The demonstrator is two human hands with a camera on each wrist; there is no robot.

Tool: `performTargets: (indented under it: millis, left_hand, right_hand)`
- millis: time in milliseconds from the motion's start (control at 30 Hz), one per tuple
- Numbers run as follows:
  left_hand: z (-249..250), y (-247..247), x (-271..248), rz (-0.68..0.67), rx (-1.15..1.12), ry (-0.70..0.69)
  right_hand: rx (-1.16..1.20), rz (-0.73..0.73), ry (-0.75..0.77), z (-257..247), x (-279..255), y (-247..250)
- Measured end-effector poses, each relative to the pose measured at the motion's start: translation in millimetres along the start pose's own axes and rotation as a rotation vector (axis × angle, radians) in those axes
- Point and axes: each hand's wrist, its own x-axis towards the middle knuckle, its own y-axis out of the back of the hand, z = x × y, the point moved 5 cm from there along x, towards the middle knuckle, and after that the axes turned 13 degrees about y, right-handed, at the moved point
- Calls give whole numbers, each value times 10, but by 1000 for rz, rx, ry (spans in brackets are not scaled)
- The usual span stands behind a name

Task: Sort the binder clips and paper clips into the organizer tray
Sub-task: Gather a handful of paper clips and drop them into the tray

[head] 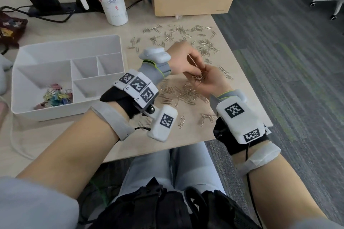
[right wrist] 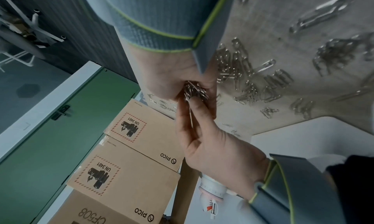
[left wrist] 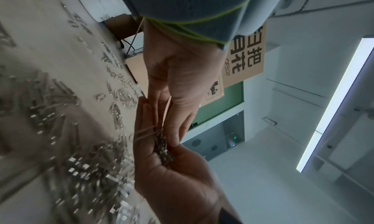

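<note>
Above the table [head: 119,141], both hands (fingers curled) hold paper clips [head: 200,77].

Head view bright, even, soft shadows under hands on table [head: 186,147], wide-angle bend at edges. Wrist views dimmer, greyer; ceiling light strip [left wrist: 342,102] glares; near paper clips [left wrist: 85,171] blurred.

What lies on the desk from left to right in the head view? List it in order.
Dark pouch → white organizer tray holding coloured binder clips → left hand → right hand cupping paper clips → loose paper clips near the desk's right edge.
</note>
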Motion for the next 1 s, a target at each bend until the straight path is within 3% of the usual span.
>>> performTargets:
  millis: [67,167,267,367,567,833,1000]
  left_hand:
    - [-8,138,64,38,-47,7]
    - [-147,423,303,242,-36,69]
    - [-419,631,597,392,58,257]
    - [-639,686,820,376,142,401]
    - [-851,583,1122,293,305,519]
    - [-911,507,1134,323,345,471]
    - [-769,310,990,253,243,401]
  right_hand:
    - [92,28,-15,-6,89,-9]
    - [191,41,-43,-38,225,-60]
    - [159,68,-18,-103,390,-78]
    - [113,68,-2,-135,518,-92]
    - [66,79,7,-206,701,-56]
    - [40,94,41,-220,708,-24]
    - [24,94,68,-216,607,-14]
